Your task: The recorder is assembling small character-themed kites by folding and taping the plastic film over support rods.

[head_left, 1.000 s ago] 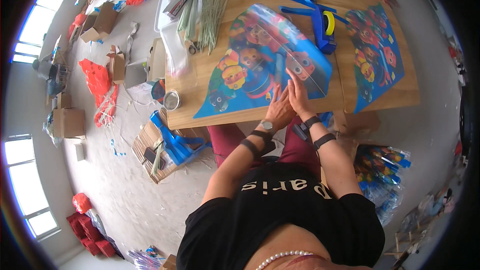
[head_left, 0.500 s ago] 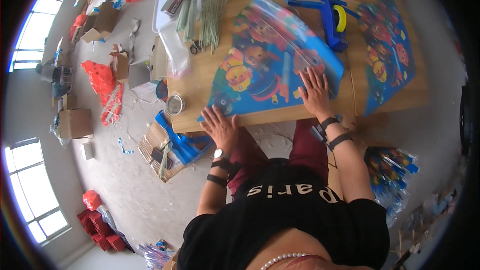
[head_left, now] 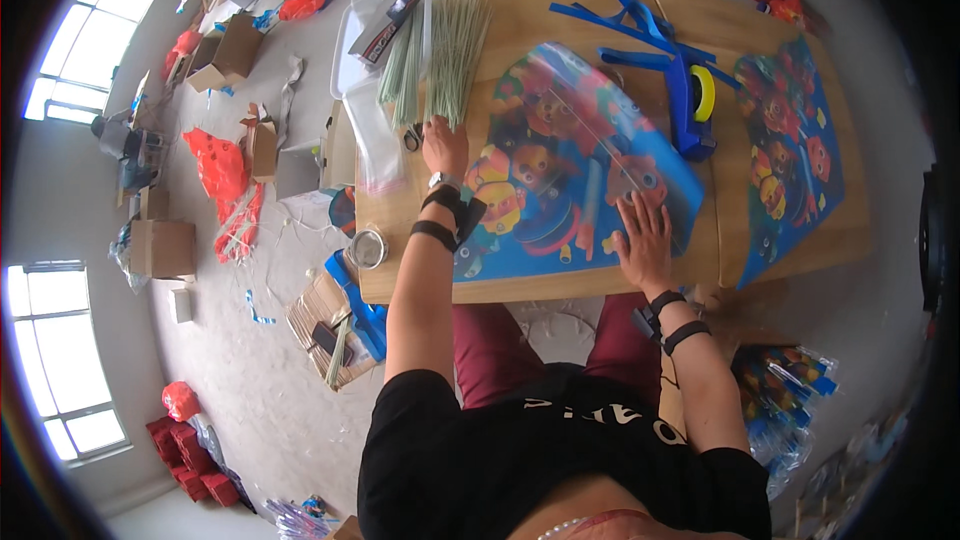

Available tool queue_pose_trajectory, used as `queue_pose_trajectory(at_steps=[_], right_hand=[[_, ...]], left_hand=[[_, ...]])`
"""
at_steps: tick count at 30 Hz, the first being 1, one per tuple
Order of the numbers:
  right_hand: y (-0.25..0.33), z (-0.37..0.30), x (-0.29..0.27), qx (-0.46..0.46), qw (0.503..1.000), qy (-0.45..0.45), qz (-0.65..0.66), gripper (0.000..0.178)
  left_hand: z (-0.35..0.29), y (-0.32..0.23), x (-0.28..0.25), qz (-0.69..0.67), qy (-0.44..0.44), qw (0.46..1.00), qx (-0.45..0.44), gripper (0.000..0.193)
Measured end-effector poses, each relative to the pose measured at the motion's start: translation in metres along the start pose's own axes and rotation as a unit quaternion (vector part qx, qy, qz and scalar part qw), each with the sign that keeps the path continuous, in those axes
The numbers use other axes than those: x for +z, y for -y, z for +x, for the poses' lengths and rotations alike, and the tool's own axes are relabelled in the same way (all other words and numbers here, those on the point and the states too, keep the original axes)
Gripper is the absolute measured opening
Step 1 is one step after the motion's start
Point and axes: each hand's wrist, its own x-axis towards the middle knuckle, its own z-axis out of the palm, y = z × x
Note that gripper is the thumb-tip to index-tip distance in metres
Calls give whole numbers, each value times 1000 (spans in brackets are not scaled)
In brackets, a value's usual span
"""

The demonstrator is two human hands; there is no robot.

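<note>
My left hand [head_left: 445, 148] reaches to the near ends of a bundle of thin pale green sticks [head_left: 458, 55]. Its fingers are drawn together at the ends; how many sticks they hold I cannot make out. My right hand [head_left: 643, 245] lies flat, fingers apart, on the lower right of a glossy blue sheet [head_left: 540, 175] printed with colourful cartoon figures. The sheet's right side curls over. Small black scissors [head_left: 411, 139] sit just left of my left hand.
A blue tape dispenser [head_left: 688, 110] with yellow tape and blue strips [head_left: 640, 15] lie behind the sheet. Another printed sheet [head_left: 790, 155] is at the right. A clear plastic tub [head_left: 350, 35] and a round container [head_left: 368, 249] stand along the table's [head_left: 400, 285] left side.
My left hand has left the sheet's near left corner and moved forward to the green sticks. My right hand stays flat on the sheet. The whole view has shifted slightly.
</note>
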Motion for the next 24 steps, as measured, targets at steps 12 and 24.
queue_pose_trajectory(at_steps=[12, 24], right_hand=[[-4, -3, -3, 20, 1000, 7, 18, 63], [-1, -6, 1, 6, 1000, -17, 19, 61]], left_hand=[[29, 3, 28, -54, -6, 987, -148, 21], [-56, 38, -24, -152, 41, 977, -143, 25]])
